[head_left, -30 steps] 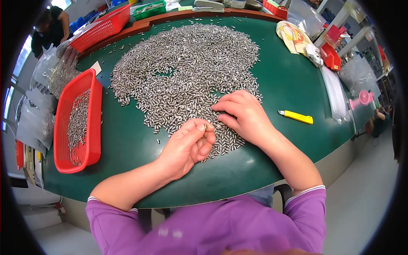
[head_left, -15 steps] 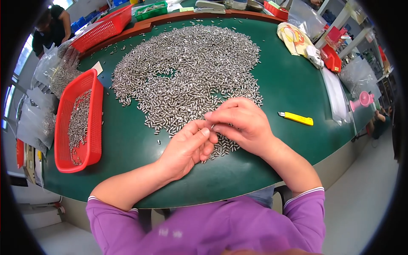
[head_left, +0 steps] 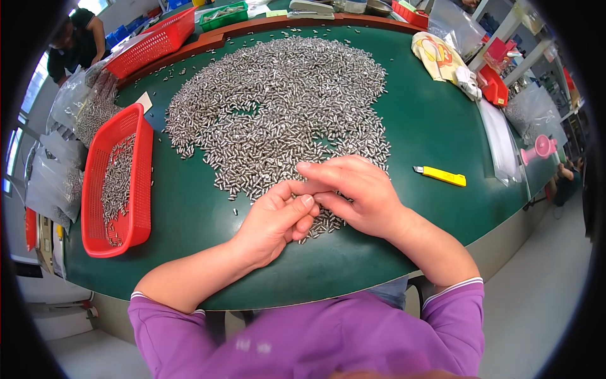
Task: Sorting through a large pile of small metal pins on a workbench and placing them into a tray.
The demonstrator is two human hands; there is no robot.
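Observation:
A wide heap of small silvery metal pins [head_left: 278,101] is spread over the green tabletop [head_left: 429,120]. At the heap's near edge my left hand [head_left: 278,218] is closed, thumb pressed to the bent fingers. My right hand [head_left: 356,196] meets it from the right, its thumb and fingertips pinched against the left fingertips. Whatever lies between them is too small and covered to make out. Loose pins show under and between both hands. Left of the heap stands a red plastic basket [head_left: 140,189] with more pins inside.
A yellow utility knife [head_left: 442,175] lies to the right. Beyond it are a printed cloth [head_left: 435,57], clear plastic bags [head_left: 499,142] and a pink holder [head_left: 540,148]. Bags of pins [head_left: 95,107] sit far left. Another person [head_left: 79,41] bends over work at the back left.
The right hand has dipped slightly and closed over the left fingertips. A small shiny bit seen between the fingers before is now covered. The heap and basket look the same.

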